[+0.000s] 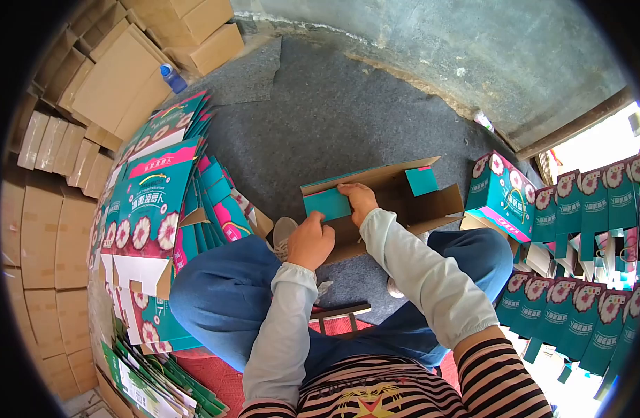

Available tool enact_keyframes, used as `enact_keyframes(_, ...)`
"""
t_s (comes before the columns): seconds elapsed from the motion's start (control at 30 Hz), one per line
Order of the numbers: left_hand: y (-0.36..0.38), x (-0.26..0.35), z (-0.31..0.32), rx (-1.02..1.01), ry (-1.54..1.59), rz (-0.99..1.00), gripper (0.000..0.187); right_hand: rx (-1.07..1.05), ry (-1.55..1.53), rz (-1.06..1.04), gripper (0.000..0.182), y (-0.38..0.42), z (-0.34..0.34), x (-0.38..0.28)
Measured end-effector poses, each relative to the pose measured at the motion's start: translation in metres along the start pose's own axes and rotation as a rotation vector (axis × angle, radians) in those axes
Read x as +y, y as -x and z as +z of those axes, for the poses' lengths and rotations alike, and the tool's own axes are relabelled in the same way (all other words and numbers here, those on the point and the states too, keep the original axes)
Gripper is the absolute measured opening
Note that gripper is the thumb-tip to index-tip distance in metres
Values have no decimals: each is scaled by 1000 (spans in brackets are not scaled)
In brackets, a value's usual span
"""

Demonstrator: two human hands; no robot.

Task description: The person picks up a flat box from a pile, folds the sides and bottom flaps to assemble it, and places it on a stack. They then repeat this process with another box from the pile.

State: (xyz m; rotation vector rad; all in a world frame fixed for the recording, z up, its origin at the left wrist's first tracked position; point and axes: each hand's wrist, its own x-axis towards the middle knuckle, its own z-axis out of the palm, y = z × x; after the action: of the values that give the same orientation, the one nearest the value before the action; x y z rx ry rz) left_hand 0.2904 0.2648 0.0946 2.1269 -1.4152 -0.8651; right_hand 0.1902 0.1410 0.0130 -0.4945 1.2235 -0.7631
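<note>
An opened cardboard box [390, 198] lies between my knees, its plain brown inside facing up, with teal flaps at both ends. My left hand [311, 241] is at the box's left end, fingers bent against the teal flap [328, 204]. On the same flap, further right, rests my right hand [359, 202], its fingers closed over the flap's upper right part. A second teal flap [422, 180] stands at the right end, touched by neither hand.
Flattened printed cartons [149, 188] are piled at the left, brown boxes [44, 237] behind them. Folded teal boxes [505, 191] stand at the right. A blue bottle [173, 79] is on the floor near a concrete wall [473, 56].
</note>
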Motion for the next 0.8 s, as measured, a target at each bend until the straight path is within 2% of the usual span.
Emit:
enact_keyframes(0.13,0,2,1,6,-44,-18,35,101,161,13,22,-15,-1,6)
enact_keyframes(0.23,0,5,-1,0,-43,-26,36,32,171,124,28,-5,-3,-9)
enact_keyframes(0.33,0,1,2,24,-48,-5,37,-34,546,52,32,24,-12,-43)
enact_keyframes(0.37,-1,2,3,36,-52,10,37,-120,919,-193,32,24,-23,-54)
enact_keyframes(0.43,-1,7,-1,14,-59,-1,35,-182,1410,-649,32,34,-48,-78)
enact_keyframes(0.5,-1,9,-2,0,-60,-12,34,-3,1416,-1038,23,72,-46,-117)
enact_keyframes(0.53,-3,8,-1,-2,-56,-15,33,100,1279,-1271,15,74,-49,-130)
enact_keyframes(0.57,-3,7,1,-7,-54,-16,33,161,1245,-1271,15,78,-50,-143)
enact_keyframes(0.63,-3,6,2,11,-73,1,34,180,1422,-1324,15,71,-61,-160)
enact_keyframes(0.73,-6,0,4,30,-42,15,34,-67,1738,-850,19,54,-82,-169)
enact_keyframes(0.8,-7,-6,3,24,36,-8,34,-142,1735,-808,23,45,-90,-173)
